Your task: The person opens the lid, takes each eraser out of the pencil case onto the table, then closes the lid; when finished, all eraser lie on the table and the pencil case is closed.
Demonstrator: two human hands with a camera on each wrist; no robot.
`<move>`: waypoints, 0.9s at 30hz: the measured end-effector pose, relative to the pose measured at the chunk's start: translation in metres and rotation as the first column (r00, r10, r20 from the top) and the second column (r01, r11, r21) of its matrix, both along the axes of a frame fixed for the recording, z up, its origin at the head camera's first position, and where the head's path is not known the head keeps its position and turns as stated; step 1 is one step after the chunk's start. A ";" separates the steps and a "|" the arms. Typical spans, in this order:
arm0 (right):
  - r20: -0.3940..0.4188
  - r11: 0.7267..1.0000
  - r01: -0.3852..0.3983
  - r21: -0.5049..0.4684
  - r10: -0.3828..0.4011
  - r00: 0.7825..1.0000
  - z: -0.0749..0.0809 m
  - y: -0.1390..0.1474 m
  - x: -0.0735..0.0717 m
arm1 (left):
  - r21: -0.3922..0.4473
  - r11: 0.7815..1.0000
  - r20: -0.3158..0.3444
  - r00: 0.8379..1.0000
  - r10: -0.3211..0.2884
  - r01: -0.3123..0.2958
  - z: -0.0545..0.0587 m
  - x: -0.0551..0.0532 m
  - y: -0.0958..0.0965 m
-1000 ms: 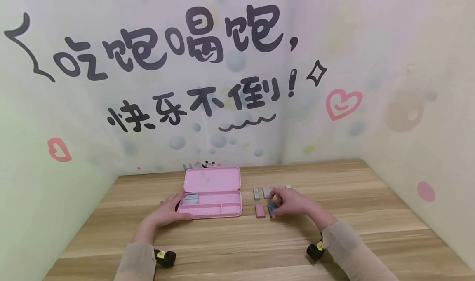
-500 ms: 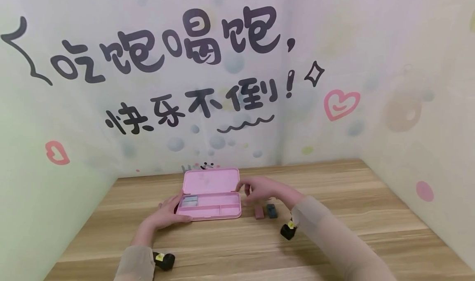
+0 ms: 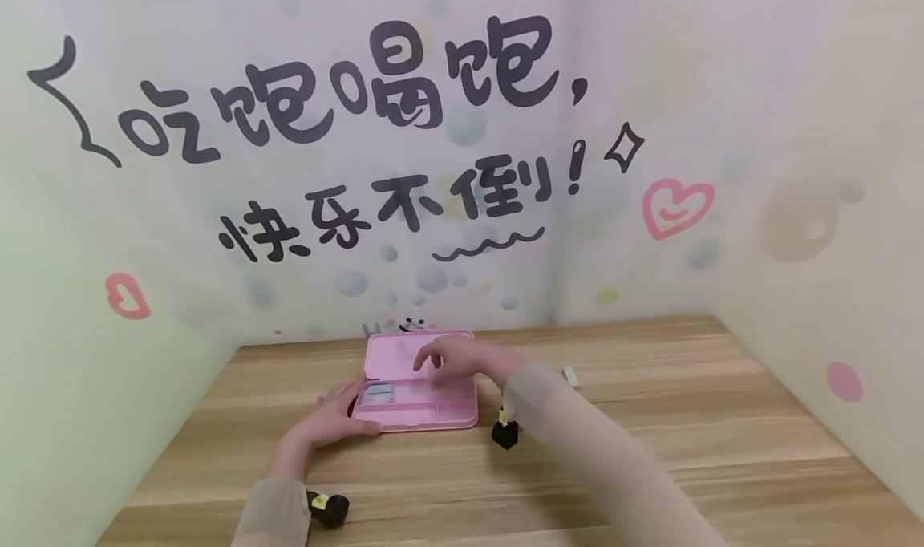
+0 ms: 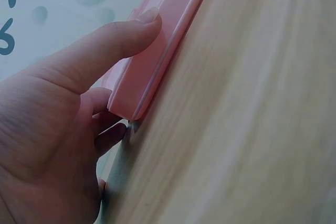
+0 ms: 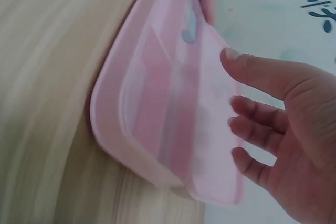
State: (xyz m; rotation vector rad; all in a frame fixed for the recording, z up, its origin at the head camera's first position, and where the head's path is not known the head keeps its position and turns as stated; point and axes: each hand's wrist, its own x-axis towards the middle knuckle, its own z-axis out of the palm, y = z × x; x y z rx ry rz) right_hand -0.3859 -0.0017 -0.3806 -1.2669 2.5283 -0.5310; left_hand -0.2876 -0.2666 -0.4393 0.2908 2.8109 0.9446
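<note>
- Pink case (image 3: 400,416) sitting open, pale blocks (image 3: 378,389) inside
- left hand (image 3: 334,419) gripping its left end
- right hand (image 3: 459,356) hovering over it, thumb and fingers apart

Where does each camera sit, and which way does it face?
On the head: facing forward and down at the open pink rectangular plastic case; left hand and right hand show.
On the left wrist: facing the case's outer wall; left hand shows.
On the right wrist: facing the case's open inside; right hand shows.
Both wrist views share the case.
</note>
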 end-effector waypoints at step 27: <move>-0.232 0.992 0.046 0.115 -0.018 0.973 -0.031 -0.069 0.005 | 0.017 1.000 -0.021 1.000 0.012 -0.012 -0.002 -0.002 -0.002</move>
